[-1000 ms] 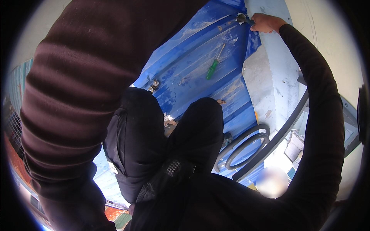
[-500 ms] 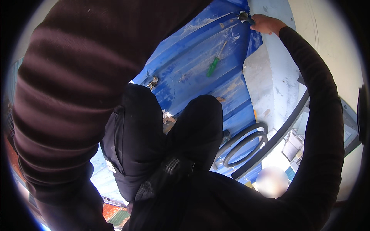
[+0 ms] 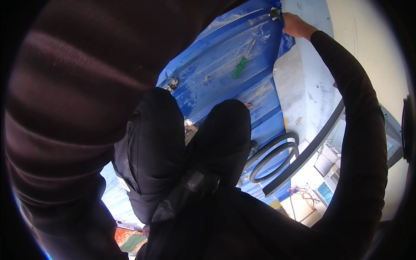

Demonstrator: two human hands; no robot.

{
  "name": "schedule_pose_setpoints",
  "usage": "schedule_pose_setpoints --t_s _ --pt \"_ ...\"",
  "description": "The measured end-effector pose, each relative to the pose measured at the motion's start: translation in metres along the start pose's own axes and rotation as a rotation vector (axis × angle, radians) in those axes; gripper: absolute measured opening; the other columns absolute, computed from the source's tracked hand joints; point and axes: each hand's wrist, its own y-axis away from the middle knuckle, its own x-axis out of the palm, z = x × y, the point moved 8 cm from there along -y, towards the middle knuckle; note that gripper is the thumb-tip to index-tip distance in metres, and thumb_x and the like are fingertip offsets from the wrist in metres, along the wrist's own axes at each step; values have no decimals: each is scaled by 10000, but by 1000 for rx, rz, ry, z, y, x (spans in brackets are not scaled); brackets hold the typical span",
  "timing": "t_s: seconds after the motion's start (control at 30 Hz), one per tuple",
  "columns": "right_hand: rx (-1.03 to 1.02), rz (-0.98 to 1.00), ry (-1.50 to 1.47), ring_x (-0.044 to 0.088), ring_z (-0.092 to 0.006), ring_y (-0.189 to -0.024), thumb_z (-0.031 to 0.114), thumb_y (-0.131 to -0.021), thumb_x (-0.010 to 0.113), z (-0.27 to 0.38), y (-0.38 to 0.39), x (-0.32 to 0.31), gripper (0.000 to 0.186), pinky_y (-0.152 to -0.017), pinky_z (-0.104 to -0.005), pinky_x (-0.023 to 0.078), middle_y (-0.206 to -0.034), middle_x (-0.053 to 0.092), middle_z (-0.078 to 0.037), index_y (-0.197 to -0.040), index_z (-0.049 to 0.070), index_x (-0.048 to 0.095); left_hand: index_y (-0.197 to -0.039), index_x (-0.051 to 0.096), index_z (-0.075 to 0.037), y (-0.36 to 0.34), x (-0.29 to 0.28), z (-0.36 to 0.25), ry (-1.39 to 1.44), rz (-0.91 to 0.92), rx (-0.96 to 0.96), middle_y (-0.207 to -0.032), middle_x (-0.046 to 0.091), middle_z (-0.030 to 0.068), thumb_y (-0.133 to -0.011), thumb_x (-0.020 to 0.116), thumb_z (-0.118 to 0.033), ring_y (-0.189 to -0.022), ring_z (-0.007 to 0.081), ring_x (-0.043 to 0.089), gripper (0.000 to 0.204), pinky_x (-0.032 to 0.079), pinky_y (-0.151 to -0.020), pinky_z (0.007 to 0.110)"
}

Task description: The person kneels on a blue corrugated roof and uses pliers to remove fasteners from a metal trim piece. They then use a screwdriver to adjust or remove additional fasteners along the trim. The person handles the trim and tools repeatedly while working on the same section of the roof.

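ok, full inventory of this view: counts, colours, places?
Sheet: one, ribbed, blue, beyond the knees
Screwdriver: one, green handle, lying on the sheet
Fittings: at least two, metallic, on the sheet by the left knee
Hose: one coil, dark grey, right of the right knee
Strip: one, dark, inside the right arm
Panel: one, pale blue-grey, right of the sheet
Cord: orange-red, count unclear, lower right
Tool: one, dark, kind unclear, in the right hand, top
Legs: two, black trousers, centre
Sleeves: two, dark, left and right
Right hand: one, bare, top; left hand out of view
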Motion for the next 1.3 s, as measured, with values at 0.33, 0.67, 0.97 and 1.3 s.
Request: schedule_pose_setpoints --t_s 0.33,0.67,0.97,1.3 --pt "263 396 -173 705 -335 -677 145 -1002 570 0 -72 6 233 -640 -514 621 -806 693 -191 -1104 0 719 -1175 797 -74 4 0 1 13 26 12 -1181 762 177 -885 636 -131 -1104 342 734 337 563 -924 461" --pt "370 378 -62 709 -370 -889 161 -1028 548 -8 13 -29 291 -661 -525 582 -963 701 -199 -1215 -39 644 -1144 795 -38 9 -5 7 157 -63 83 -1168 754 211 -887 618 -131 -1087 362 733 326 562 -924 468" --pt "-123 36 254 661 -428 -1121 165 -1008 641 -12 11 -36 210 -948 -499 517 -1170 704 -199 -1169 30 639 -1138 793 -29 12 -6 4 160 -63 105 -1132 758 217 -885 617 -135 -1070 371 735 326 561 -914 468" --pt "-29 168 79 602 -362 -1261 249 -1004 704 -28 -3 -44 445 -1060 -431 457 -1315 643 -187 -1389 47 609 -1113 799 -29 5 -2 0 92 -21 37 -1111 761 215 -888 617 -145 -1049 373 737 312 564 -901 462"
